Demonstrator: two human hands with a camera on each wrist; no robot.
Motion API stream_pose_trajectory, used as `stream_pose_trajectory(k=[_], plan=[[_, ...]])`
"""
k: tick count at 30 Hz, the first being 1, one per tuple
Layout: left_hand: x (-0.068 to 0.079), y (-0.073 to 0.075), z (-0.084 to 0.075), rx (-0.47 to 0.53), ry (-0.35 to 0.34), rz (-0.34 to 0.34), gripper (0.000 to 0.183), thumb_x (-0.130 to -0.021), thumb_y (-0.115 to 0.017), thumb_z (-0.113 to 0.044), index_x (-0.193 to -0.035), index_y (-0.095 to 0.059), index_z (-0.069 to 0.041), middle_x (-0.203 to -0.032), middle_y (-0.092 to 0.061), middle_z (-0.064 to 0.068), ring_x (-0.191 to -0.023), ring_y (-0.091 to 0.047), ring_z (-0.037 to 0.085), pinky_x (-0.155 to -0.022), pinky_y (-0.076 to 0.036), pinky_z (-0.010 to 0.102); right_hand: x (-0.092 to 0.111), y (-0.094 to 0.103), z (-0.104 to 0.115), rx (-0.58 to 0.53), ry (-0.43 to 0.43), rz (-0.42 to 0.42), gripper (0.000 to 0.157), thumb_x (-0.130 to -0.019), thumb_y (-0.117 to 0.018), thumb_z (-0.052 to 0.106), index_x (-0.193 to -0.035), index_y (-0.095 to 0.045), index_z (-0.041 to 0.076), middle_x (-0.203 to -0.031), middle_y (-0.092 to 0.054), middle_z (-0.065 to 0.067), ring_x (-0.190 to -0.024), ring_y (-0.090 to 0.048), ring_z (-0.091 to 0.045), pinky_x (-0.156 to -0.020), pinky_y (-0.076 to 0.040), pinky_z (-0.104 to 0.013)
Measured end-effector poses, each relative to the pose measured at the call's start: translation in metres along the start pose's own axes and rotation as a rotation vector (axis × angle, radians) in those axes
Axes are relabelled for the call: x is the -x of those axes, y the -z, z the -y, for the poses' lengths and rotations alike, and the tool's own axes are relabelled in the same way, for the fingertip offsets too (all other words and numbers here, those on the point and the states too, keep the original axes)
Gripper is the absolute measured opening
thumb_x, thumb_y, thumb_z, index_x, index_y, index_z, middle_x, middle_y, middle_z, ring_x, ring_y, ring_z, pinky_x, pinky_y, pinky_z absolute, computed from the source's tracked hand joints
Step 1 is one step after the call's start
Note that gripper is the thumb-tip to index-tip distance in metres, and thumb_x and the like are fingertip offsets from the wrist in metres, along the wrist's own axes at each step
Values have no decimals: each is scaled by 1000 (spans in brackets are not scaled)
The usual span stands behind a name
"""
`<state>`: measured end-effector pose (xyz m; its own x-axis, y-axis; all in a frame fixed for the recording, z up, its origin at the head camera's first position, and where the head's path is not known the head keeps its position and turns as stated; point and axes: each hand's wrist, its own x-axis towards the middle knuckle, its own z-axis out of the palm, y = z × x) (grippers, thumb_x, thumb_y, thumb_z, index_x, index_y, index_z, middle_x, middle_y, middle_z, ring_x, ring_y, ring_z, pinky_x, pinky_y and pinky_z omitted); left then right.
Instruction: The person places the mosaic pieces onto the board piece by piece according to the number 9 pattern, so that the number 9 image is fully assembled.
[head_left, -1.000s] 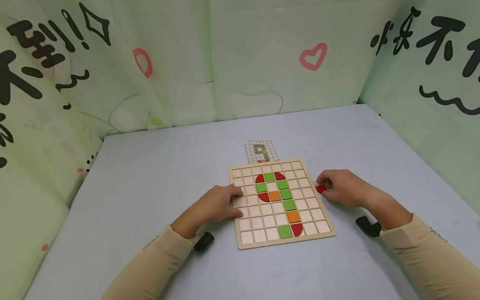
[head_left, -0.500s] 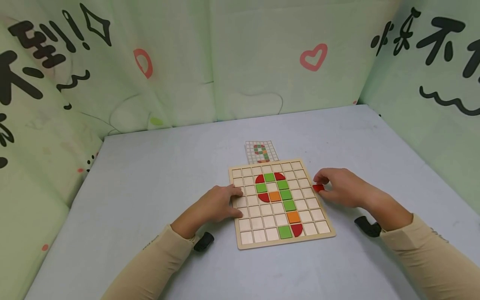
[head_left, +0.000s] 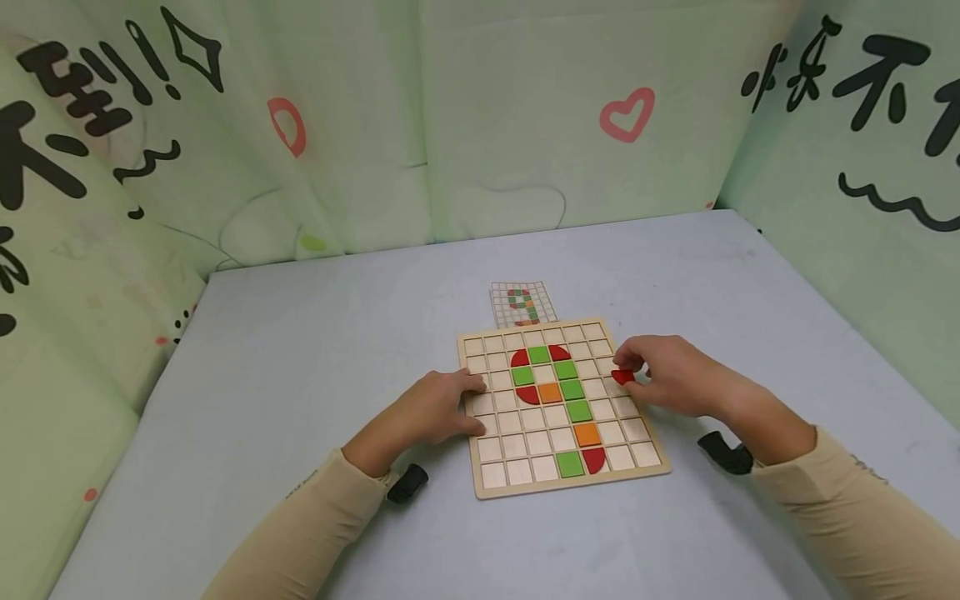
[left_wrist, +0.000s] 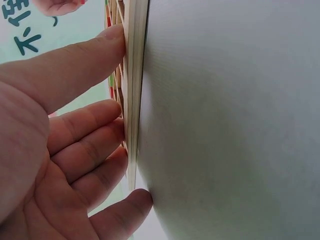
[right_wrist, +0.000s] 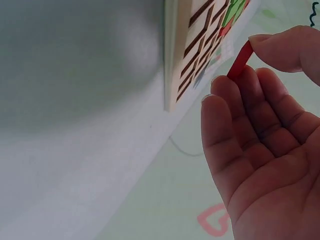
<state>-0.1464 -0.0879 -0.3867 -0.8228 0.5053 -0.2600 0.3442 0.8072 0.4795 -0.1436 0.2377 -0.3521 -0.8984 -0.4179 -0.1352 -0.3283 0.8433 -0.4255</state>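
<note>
A square wooden grid board (head_left: 490, 450) lies mid-table, with green tiles (head_left: 579, 411), orange tiles (head_left: 587, 434) and red quarter-round tiles (head_left: 594, 460) set in a shape like a 9. My left hand (head_left: 437, 407) rests on the board's left edge; in the left wrist view, its thumb and fingertips touch the rim (left_wrist: 132, 75) without closing round it. Over the right side of the board, my right hand (head_left: 678, 377) pinches a loose red tile (head_left: 622, 377) between thumb and fingers. The right wrist view shows that red tile (right_wrist: 241, 59) edge-on, apart from the board.
Just behind the board lies a printed pattern card (head_left: 523, 302), its near edge next to the board's far rim. A pale cloth covers the table (head_left: 337, 333). Green printed curtains (head_left: 487, 125) stand around the back and sides.
My right hand has moved left with the red tile, from beside the board to over its right edge. The left hand and board have stayed put.
</note>
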Motion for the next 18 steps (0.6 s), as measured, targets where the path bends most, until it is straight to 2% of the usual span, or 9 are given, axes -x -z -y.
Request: stream_pose_trajectory(k=[18], plan=[[-1,-1,1,-9,-17,-7,53,-85,-82,-25,-132,-65,-9,-142,-55,9,-127,-53,32,-102,-44,41,-2,-5,23,19,89,-6,21,-87,-72,6,-107,-66,3,-95,-63,1,-90,-59,-22,-82,-53,-40]])
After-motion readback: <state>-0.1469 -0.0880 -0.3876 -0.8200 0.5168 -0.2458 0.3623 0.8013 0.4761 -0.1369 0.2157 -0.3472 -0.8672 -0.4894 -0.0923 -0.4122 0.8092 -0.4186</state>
